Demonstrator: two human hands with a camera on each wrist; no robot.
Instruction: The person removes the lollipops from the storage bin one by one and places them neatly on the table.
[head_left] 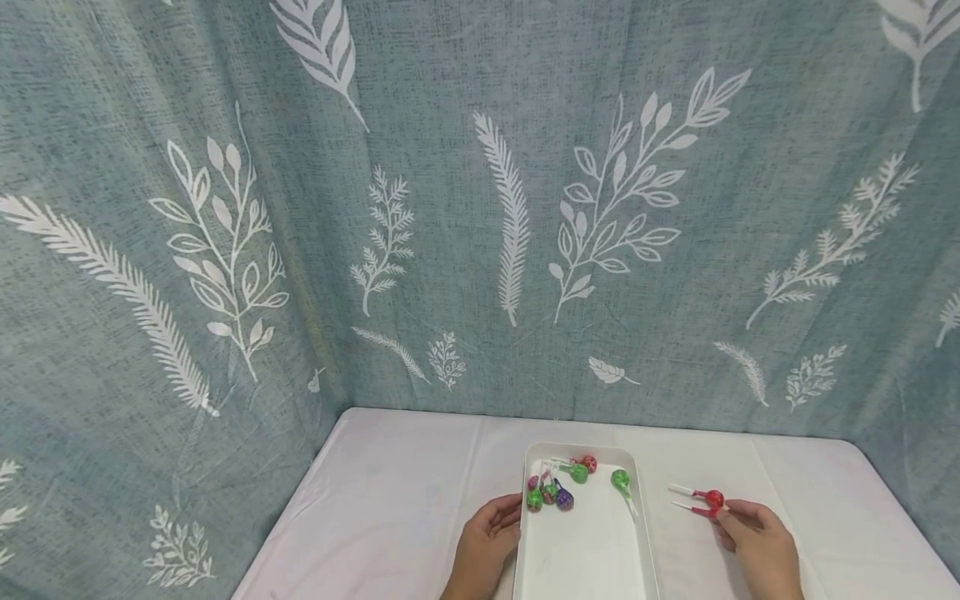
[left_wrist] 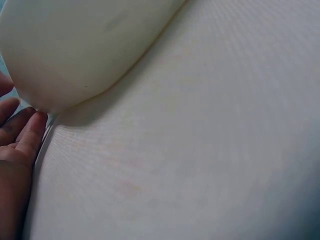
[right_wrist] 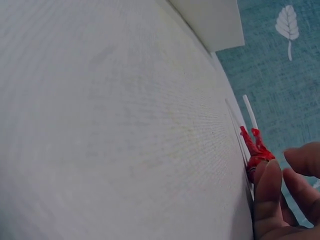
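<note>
A white rectangular tray (head_left: 581, 558) lies on the table, reaching past the lower edge of the head view. My left hand (head_left: 491, 537) holds its left side, fingertips at the outer wall; the left wrist view shows fingers at the tray's lower edge. To the right of the tray, two red-wrapped lollipops (head_left: 708, 498) lie side by side, white sticks pointing left. My right hand (head_left: 757, 537) pinches the nearer one at its candy end, which is partly hidden by the thumb. The right wrist view shows fingertips (right_wrist: 270, 172) against the red wrapper (right_wrist: 257, 155).
Inside the tray's far left part are several lollipops, among them a purple one (head_left: 564, 500), a green one (head_left: 578, 473) and a red one (head_left: 590, 463). Another green lollipop (head_left: 620, 478) lies by the right wall. A leaf-patterned teal curtain (head_left: 465, 250) encloses the white-covered table (head_left: 405, 475).
</note>
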